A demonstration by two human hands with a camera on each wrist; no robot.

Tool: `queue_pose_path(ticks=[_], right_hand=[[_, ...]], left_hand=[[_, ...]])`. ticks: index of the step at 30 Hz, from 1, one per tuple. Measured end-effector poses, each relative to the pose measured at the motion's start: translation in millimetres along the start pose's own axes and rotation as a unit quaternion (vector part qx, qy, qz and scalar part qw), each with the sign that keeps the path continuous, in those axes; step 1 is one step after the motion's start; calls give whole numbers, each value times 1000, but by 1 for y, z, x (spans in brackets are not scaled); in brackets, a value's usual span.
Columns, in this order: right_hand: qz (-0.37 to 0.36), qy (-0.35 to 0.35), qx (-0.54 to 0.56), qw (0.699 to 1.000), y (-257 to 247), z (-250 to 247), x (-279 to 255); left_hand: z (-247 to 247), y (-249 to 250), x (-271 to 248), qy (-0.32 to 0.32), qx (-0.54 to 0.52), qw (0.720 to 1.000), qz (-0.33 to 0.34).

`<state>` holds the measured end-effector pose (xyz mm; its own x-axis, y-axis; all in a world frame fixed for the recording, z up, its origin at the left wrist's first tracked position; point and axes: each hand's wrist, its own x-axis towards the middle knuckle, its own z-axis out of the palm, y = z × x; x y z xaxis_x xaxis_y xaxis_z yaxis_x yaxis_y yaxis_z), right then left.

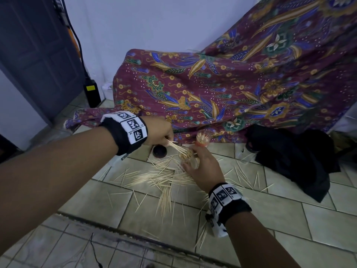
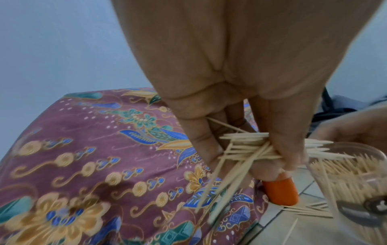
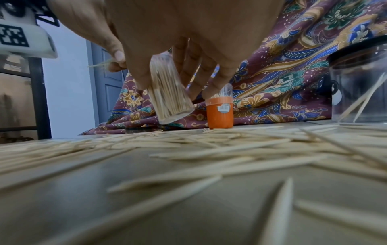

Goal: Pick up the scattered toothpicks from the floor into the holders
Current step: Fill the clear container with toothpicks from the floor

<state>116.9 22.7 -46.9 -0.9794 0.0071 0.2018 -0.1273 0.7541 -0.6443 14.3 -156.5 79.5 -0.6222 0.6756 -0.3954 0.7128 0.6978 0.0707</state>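
Note:
My left hand [image 1: 162, 134] pinches a bundle of toothpicks [image 2: 257, 149] between thumb and fingers, their tips pointing at the mouth of a clear holder [image 1: 190, 158]. My right hand [image 1: 204, 169] grips that clear holder [image 3: 169, 92], tilted and lifted off the floor, packed with toothpicks. An orange holder [image 3: 220, 112] with a clear top stands upright on the floor just beyond it, by the cloth. Many scattered toothpicks [image 1: 160, 178] lie on the tiled floor beneath and in front of both hands.
A patterned maroon cloth [image 1: 222, 84] drapes over something behind the holders. A dark round lid [image 1: 160, 151] lies on the floor under my left hand. A clear glass jar [image 3: 360, 86] and black fabric [image 1: 293, 157] sit to the right.

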Motion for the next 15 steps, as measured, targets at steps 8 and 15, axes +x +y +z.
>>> queue_pose_path(ticks=[8, 15], right_hand=[[-4, -4, 11, 1000, -3, 3, 3], [-20, 12, -3, 1000, 1, 3, 4]], left_hand=[[-12, 28, 19, -51, 116, 992, 12], [-12, 49, 34, -60, 166, 984, 21]])
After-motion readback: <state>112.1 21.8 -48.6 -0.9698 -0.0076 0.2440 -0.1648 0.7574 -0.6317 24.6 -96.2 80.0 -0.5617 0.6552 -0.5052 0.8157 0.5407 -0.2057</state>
